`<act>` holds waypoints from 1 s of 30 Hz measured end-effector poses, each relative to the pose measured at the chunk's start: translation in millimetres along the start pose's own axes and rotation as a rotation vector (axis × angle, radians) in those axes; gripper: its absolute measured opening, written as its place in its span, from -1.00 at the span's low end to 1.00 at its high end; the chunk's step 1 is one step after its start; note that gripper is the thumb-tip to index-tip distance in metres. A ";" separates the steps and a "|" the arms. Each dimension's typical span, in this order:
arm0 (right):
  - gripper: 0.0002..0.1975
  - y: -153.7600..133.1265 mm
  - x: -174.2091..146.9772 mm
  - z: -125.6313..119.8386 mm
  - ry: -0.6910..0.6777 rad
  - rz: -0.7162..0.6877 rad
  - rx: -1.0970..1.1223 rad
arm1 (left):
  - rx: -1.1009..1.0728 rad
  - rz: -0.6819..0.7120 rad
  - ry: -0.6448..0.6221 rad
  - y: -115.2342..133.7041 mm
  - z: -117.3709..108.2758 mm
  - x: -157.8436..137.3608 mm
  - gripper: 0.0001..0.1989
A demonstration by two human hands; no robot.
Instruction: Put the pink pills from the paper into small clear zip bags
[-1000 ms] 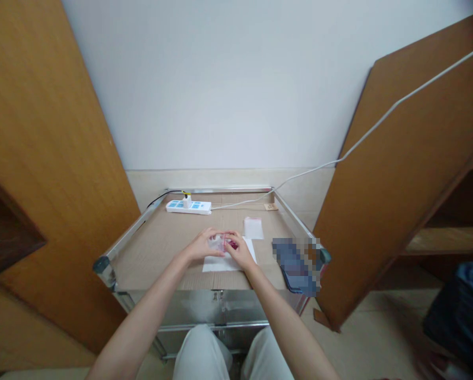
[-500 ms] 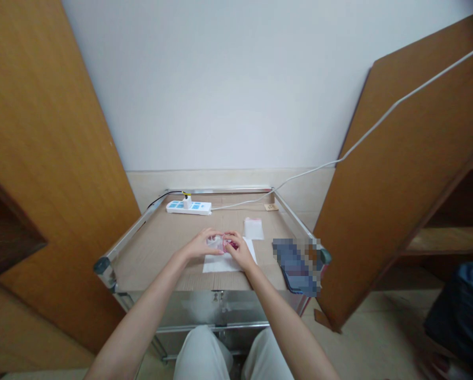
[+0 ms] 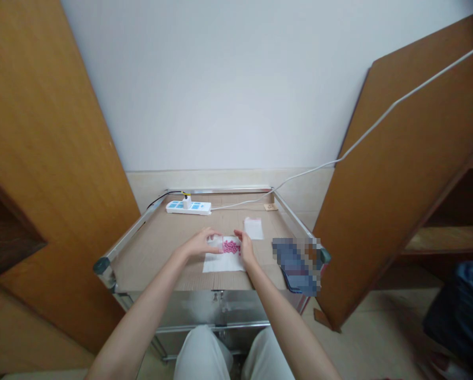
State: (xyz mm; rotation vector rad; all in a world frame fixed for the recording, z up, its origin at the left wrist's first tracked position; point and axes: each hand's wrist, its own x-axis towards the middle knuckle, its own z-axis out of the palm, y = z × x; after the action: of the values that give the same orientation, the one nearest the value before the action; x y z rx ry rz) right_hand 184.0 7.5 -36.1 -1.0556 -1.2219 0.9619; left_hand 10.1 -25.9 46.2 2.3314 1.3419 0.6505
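A loose cluster of pink beads [image 3: 231,247] lies between the two hands, over the white sheet [image 3: 224,265]; whether some rest inside the clear bag [image 3: 215,241] is too small to tell. The bag, with a thin pinkish line at its right edge, is just left of them. The left hand [image 3: 199,244] holds it between thumb and fingers, which are set well apart around it. The right hand [image 3: 245,248] is at the beads' right side — fingers loosely extended and relaxed, palm side turned inward.

Just beyond the right hand lies a whitish packet [image 3: 253,229], flat on the brown cart top [image 3: 153,248]. A dark item [image 3: 289,264] (blurred into blocks) sits near the right edge. At the back left is a white power strip [image 3: 199,208] with a white plug [image 3: 186,202] in it; its white cable [image 3: 311,170] runs right, past a small tan card [image 3: 271,207] and up across a leaning wooden board [image 3: 394,148].
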 end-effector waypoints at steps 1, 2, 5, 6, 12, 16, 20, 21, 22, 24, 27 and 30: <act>-0.52 1.3 0.5 0.3 -0.028 0.021 -0.027 | 0.010 -0.006 -0.011 -0.1 2.0 1.7 -0.41; -0.50 1.7 0.6 0.4 -0.061 0.031 -0.061 | 0.025 -0.011 -0.021 0.2 4.2 3.6 -0.41; -0.50 -1.1 -1.4 -0.6 -0.176 -0.005 -0.189 | 0.091 -0.015 -0.057 3.0 11.4 10.4 -0.41; -0.50 -2.8 -2.4 -1.2 -0.209 -0.027 -0.235 | 0.117 -0.016 -0.072 4.7 13.6 12.7 -0.41; -0.53 -10.7 -6.1 -2.9 -0.312 -0.133 -0.392 | 0.302 -0.065 -0.124 15.9 19.9 22.8 -0.40; -0.56 -12.5 -6.8 -2.6 -0.327 -0.180 -0.385 | 0.369 -0.023 -0.118 18.5 19.7 27.8 -0.41; -0.58 -13.7 -7.9 -2.7 -0.328 -0.189 -0.348 | 0.345 -0.009 -0.109 18.3 20.0 33.5 -0.44; -0.58 -13.7 -8.0 -2.7 -0.326 -0.179 -0.341 | 0.333 -0.012 -0.103 18.8 20.2 34.7 -0.45; -0.58 -13.6 -7.9 -2.6 -0.326 -0.169 -0.340 | 0.324 -0.016 -0.100 19.5 20.3 35.8 -0.46; -0.58 -12.6 -7.4 -2.4 -0.325 -0.161 -0.352 | 0.309 -0.027 -0.103 21.6 20.1 37.5 -0.47; -0.59 -10.6 -6.5 -1.9 -0.330 -0.166 -0.379 | 0.268 -0.039 -0.128 25.5 19.2 38.7 -0.51; -0.61 -9.6 -6.5 -1.8 -0.325 -0.167 -0.386 | 0.269 -0.044 -0.139 28.1 17.9 38.9 -0.53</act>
State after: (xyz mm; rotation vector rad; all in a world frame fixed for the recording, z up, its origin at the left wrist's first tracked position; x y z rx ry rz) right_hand 185.2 -1.3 -28.5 -1.0974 -1.7877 0.8049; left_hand 57.0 -6.8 54.2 2.4929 1.4893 0.3023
